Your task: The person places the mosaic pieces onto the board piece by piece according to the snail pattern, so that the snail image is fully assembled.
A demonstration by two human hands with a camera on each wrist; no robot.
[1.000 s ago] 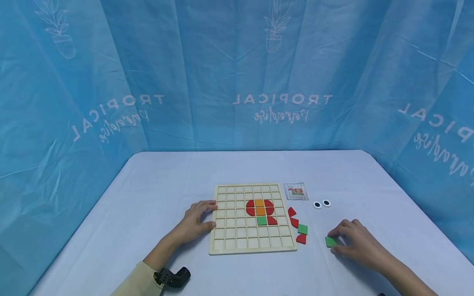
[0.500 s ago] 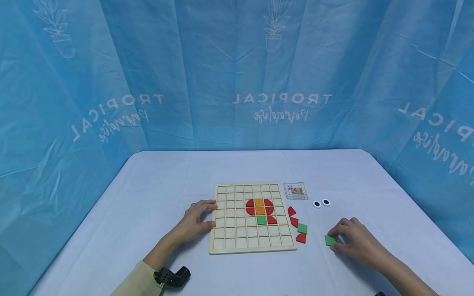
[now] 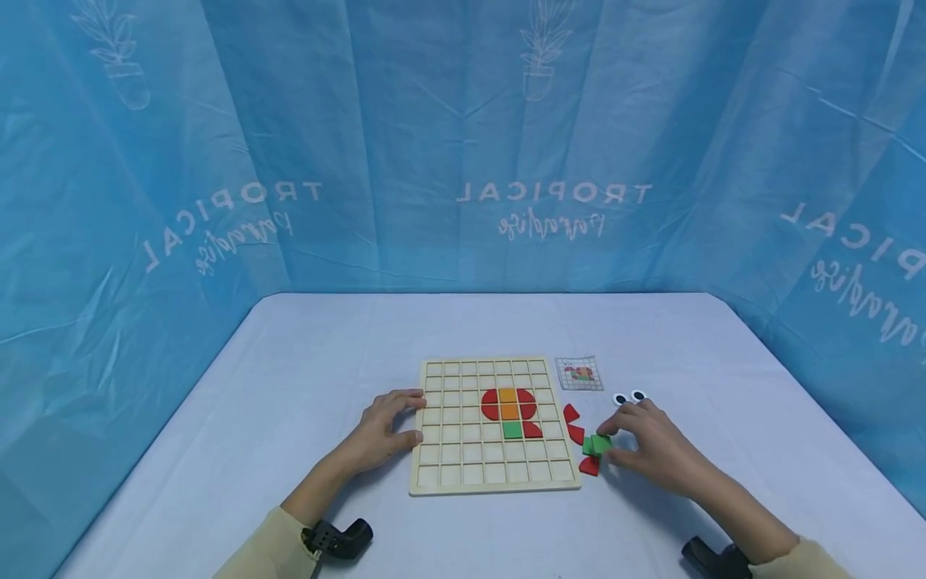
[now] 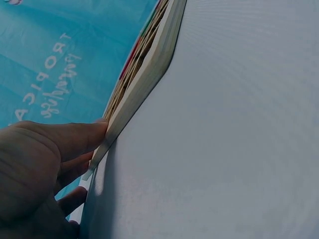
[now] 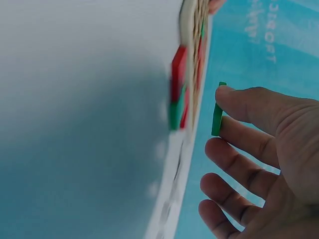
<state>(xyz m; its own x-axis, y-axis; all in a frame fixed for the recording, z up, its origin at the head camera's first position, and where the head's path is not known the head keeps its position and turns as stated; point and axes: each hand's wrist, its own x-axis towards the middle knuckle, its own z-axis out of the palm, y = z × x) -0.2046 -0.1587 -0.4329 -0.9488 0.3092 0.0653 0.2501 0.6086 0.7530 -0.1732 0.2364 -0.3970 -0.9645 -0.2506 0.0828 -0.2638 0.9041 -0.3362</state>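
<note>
My left hand (image 3: pixel 387 433) rests at the left edge of a wooden grid board (image 3: pixel 470 476), its thumb and fingertips spread apart along the rim. In the left wrist view the thumb touches the board's side (image 4: pixel 141 82). My right hand (image 3: pixel 654 446) pinches a green square tile (image 3: pixel 602 445) between thumb and fingers. The right wrist view shows this tile (image 5: pixel 218 112) edge-on, raised off the table, with the other fingers loose. Below it in the head view, partly covered, lies another green square tile (image 3: pixel 587 447). Red quarter-round tiles (image 3: pixel 589 466) lie around that one.
Orange tiles (image 3: pixel 508 402), red tiles (image 3: pixel 489 404) and a green tile (image 3: pixel 512 430) sit in board cells. A small pattern card (image 3: pixel 579 373) lies beyond the board's right side. Two white discs with black centres (image 3: pixel 620 399) lie near my right hand. Blue curtains surround the white table (image 3: pixel 325 346).
My right hand has moved left and slightly away from me, carrying the green tile off its spot to above the loose tiles. The left hand and board have stayed put.
</note>
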